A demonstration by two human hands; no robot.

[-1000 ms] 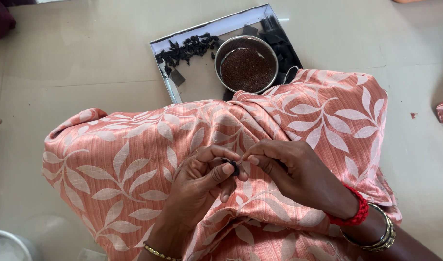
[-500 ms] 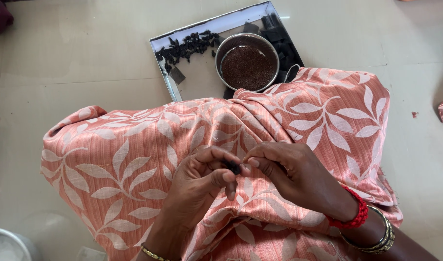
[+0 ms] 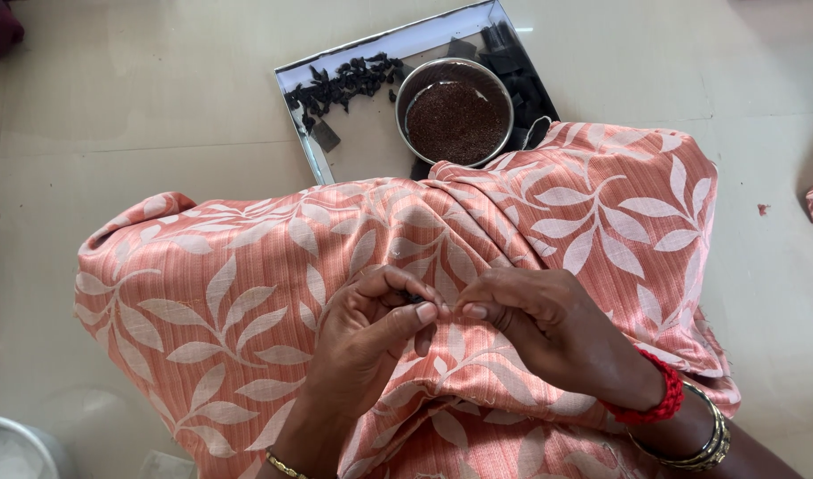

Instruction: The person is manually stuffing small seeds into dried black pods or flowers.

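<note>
Head view showed our left hand [image 3: 367, 341] and right hand [image 3: 548, 333] meeting over our lap, fingertips pinched together on a small dark piece [image 3: 413, 297], mostly hidden between them. We judged it light, small and probably brittle, something to grip only with thumb and forefinger tips, gently, lest it slip or crumble. Under both hands lay the peach leaf-patterned cloth [image 3: 247, 293], soft and draped. Farther out on the floor [image 3: 114, 106] sat a steel tray [image 3: 371, 151] holding more dark pieces [image 3: 344, 82] and a round steel bowl [image 3: 456, 113] of reddish-brown grains.
</note>
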